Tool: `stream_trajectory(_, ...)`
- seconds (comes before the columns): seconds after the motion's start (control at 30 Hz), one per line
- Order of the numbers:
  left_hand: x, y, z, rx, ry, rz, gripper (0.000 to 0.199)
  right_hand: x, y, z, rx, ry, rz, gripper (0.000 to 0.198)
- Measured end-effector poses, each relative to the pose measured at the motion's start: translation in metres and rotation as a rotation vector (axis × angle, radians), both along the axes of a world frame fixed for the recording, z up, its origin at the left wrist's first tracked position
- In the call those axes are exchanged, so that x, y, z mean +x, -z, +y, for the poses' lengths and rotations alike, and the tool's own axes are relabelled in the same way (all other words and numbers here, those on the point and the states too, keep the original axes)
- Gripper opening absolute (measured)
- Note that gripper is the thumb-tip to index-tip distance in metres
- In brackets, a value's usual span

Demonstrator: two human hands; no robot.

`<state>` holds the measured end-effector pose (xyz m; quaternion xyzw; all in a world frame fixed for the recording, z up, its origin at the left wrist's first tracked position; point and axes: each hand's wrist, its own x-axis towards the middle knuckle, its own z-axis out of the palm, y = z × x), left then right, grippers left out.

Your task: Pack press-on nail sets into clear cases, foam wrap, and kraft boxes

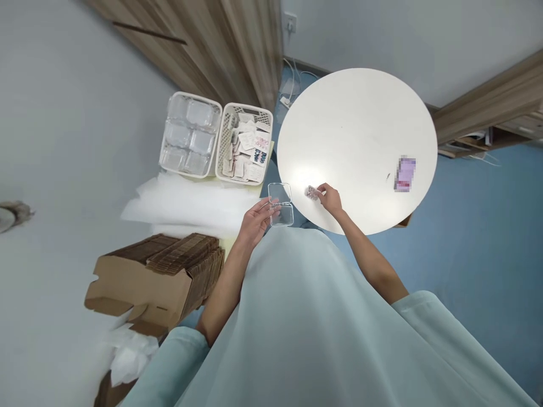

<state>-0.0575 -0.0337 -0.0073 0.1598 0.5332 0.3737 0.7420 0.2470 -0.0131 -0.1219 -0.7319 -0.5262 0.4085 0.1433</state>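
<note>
My left hand (255, 221) holds a clear plastic box (280, 213) by its left side, near the hinge. The box's lid is swung up, and it is held just off the left edge of the round white table (360, 124). My right hand (330, 199) pinches a small clear packet with pinkish pieces (311, 193) over the near-left part of the tabletop. What exactly the packet contains is too small to make out. The packet and the box are apart from each other.
Left of the table stand a white basket of clear boxes (163, 161) and a white basket of carded packets (218, 164). White foam sheets (190, 206) and folded cardboard boxes (139, 282) lie nearer. A blurred purple item (406, 172) rests on the table's right side.
</note>
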Motion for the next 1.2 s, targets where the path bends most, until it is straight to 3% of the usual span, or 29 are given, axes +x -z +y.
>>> stream_trajectory(0.17,0.042,0.001,0.021,-0.012,0.105,-0.06,0.053,0.039,-0.048,-0.021,0.087,0.191,0.22,0.031)
stream_trajectory(0.37,0.089,-0.008,0.03,-0.004,0.211,-0.141,0.053,0.074,-0.122,-0.037,0.257,0.373,0.392,0.048)
stream_trajectory(0.47,0.104,-0.009,0.03,0.007,0.271,-0.163,0.054,0.076,-0.157,-0.043,0.314,0.39,0.451,0.049)
stream_trajectory(0.57,0.116,-0.008,0.03,0.01,0.299,-0.163,0.053,0.068,-0.178,-0.049,0.303,0.325,0.494,0.047)
stream_trajectory(0.77,0.132,-0.011,0.03,0.017,0.328,-0.178,0.049,0.053,-0.182,-0.061,0.28,0.168,0.448,0.038)
stream_trajectory(1.2,0.137,-0.019,0.02,0.04,0.357,-0.209,0.049,0.047,-0.17,-0.074,0.272,0.054,0.254,0.031)
